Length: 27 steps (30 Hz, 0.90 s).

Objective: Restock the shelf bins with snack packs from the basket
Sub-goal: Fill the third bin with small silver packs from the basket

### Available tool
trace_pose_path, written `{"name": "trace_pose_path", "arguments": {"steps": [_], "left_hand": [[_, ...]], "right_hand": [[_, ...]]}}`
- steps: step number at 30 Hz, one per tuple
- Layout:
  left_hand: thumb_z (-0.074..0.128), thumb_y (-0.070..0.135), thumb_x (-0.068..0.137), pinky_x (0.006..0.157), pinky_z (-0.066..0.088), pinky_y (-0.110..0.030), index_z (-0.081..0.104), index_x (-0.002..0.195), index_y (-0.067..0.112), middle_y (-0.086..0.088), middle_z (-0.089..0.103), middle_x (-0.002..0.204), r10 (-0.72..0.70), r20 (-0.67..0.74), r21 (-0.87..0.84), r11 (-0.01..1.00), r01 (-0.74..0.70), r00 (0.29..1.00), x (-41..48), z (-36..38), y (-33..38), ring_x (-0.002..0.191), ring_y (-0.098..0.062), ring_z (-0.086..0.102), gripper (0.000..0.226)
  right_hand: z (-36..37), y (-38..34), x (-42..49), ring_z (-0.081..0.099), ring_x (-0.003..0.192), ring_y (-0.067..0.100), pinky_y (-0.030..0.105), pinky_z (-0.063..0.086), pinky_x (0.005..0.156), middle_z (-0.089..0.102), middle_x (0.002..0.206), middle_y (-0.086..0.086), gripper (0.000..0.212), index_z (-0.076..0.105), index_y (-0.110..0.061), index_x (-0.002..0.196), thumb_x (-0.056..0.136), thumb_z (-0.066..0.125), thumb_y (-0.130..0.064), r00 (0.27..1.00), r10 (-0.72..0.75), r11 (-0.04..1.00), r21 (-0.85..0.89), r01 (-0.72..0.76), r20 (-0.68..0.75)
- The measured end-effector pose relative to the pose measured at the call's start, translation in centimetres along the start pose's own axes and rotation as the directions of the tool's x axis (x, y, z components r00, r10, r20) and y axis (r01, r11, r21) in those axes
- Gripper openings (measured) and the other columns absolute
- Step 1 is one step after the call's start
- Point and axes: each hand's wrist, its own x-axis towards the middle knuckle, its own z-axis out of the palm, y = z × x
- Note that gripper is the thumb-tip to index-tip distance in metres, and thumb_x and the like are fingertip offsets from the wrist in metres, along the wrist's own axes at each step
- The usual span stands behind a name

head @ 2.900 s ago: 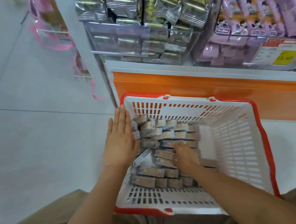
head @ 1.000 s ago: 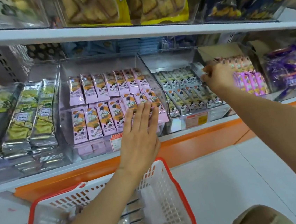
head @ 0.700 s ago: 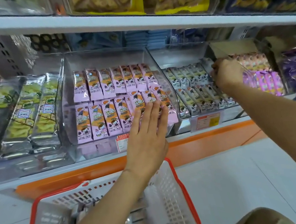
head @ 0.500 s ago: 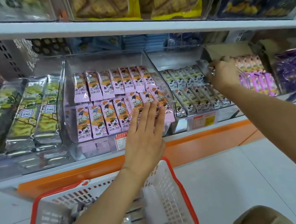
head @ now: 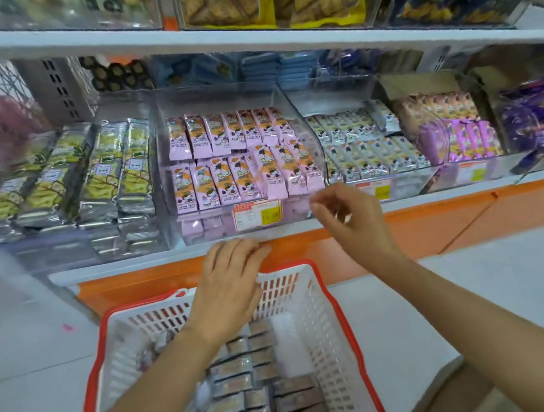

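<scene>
Both hands empty, fingers loosely apart! Left hand (head: 230,287) hovers over the white, red-rimmed plastic basket (head: 325,344). The grey-brown wrapped snack packs (head: 250,392) lie just below it, long axes crosswise. Right hand (head: 352,220) hangs higher, by the white shelf (head: 119,267) edge.

You look at a pale tiled floor (head: 473,285) under even, soft light. An orange plinth (head: 466,215) runs along the foot of the shelving, a white shelf board (head: 247,45) crosses above, and a grey perforated upright (head: 56,87) stands behind.
</scene>
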Motion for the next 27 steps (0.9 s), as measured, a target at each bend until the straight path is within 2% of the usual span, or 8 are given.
{"name": "trace_pose_path", "arguments": {"steps": [3, 7, 11, 13, 15, 18, 23, 27], "left_hand": [[0.058, 0.021, 0.076, 0.102, 0.032, -0.042, 0.055, 0.125, 0.012, -0.008, 0.055, 0.120, -0.062, 0.174, 0.013, 0.998, 0.061, 0.983, -4.5, 1.0, -2.4, 0.113, -0.028, 0.049, 0.050], [0.081, 0.017, 0.067, 0.110, 0.030, -0.047, 0.056, 0.133, 0.006, -0.014, 0.058, 0.130, -0.309, 0.354, 0.131, 0.951, 0.281, 0.883, -9.0, 2.9, -5.6, 0.124, -0.033, 0.047, 0.072], [0.060, 0.035, 0.093, 0.122, 0.004, -0.045, 0.019, 0.156, 0.011, -0.010, 0.024, 0.161, -0.431, 0.484, 0.231, 0.902, 0.364, 0.761, -11.4, 4.3, -7.6, 0.150, -0.030, 0.018, 0.080], [0.055, 0.033, 0.095, 0.122, -0.003, -0.043, 0.011, 0.157, 0.012, -0.010, 0.019, 0.163, -0.448, 0.494, 0.212, 0.893, 0.397, 0.745, -12.3, 5.3, -8.4, 0.152, -0.029, 0.011, 0.079], [0.066, 0.026, 0.087, 0.123, -0.001, -0.044, 0.009, 0.154, 0.011, -0.013, 0.024, 0.161, -0.440, 0.492, 0.198, 0.897, 0.395, 0.752, -13.1, 6.2, -8.8, 0.151, -0.031, 0.015, 0.089], [0.080, 0.016, 0.066, 0.119, 0.005, -0.044, 0.027, 0.152, 0.004, -0.017, 0.035, 0.155, -0.428, 0.458, 0.170, 0.903, 0.395, 0.780, -14.0, 7.5, -8.9, 0.146, -0.034, 0.028, 0.102], [0.069, 0.023, 0.079, 0.122, -0.003, -0.045, -0.012, 0.155, 0.014, -0.011, 0.005, 0.164, -0.445, 0.467, 0.159, 0.892, 0.423, 0.764, -15.2, 9.0, -8.7, 0.151, -0.024, -0.015, 0.112], [0.075, 0.027, 0.075, 0.122, 0.000, -0.046, -0.001, 0.156, 0.010, -0.012, 0.007, 0.162, -0.452, 0.454, 0.155, 0.889, 0.432, 0.768, -15.1, 9.4, -8.7, 0.151, -0.025, -0.010, 0.112]], "right_hand": [[4.5, 0.7, -4.3, 0.058, 0.065, 0.007, 0.012, 0.040, 0.060, 0.063, 0.076, -0.010, 0.003, 0.067, -0.020, 0.092, 0.089, 0.065, -0.020, 0.984, 0.029, 0.999, 0.024, -0.034, 0.174], [10.4, 3.0, -8.9, 0.058, 0.064, 0.006, 0.018, 0.046, 0.065, 0.063, 0.080, -0.010, 0.009, 0.069, -0.021, 0.097, 0.089, 0.065, -0.023, 0.914, 0.144, 0.990, -0.055, -0.133, 0.379], [14.6, 5.1, -11.7, 0.056, 0.074, 0.009, 0.024, 0.045, 0.069, 0.064, 0.097, -0.002, 0.020, 0.065, -0.017, 0.110, 0.092, 0.061, -0.021, 0.814, 0.221, 0.971, -0.203, -0.129, 0.538], [16.3, 6.2, -12.5, 0.060, 0.083, 0.013, 0.024, 0.045, 0.071, 0.063, 0.108, -0.001, 0.023, 0.062, -0.016, 0.116, 0.093, 0.059, -0.023, 0.768, 0.270, 0.955, -0.263, -0.137, 0.581], [18.1, 7.5, -13.0, 0.062, 0.092, 0.018, 0.027, 0.048, 0.077, 0.061, 0.116, 0.000, 0.026, 0.059, -0.017, 0.120, 0.094, 0.059, -0.023, 0.727, 0.317, 0.938, -0.314, -0.147, 0.609], [20.9, 9.5, -13.7, 0.061, 0.100, 0.020, 0.030, 0.048, 0.086, 0.056, 0.127, 0.000, 0.031, 0.056, -0.018, 0.125, 0.094, 0.059, -0.023, 0.668, 0.392, 0.909, -0.379, -0.173, 0.633], [24.9, 11.8, -14.7, 0.052, 0.123, 0.024, 0.034, 0.046, 0.099, 0.045, 0.145, 0.004, 0.043, 0.046, -0.021, 0.139, 0.097, 0.056, -0.024, 0.576, 0.477, 0.872, -0.441, -0.214, 0.664], [27.4, 12.9, -14.9, 0.049, 0.123, 0.027, 0.037, 0.049, 0.094, 0.049, 0.138, 0.006, 0.052, 0.042, -0.026, 0.141, 0.093, 0.060, -0.019, 0.555, 0.502, 0.855, -0.476, -0.205, 0.663]]}}
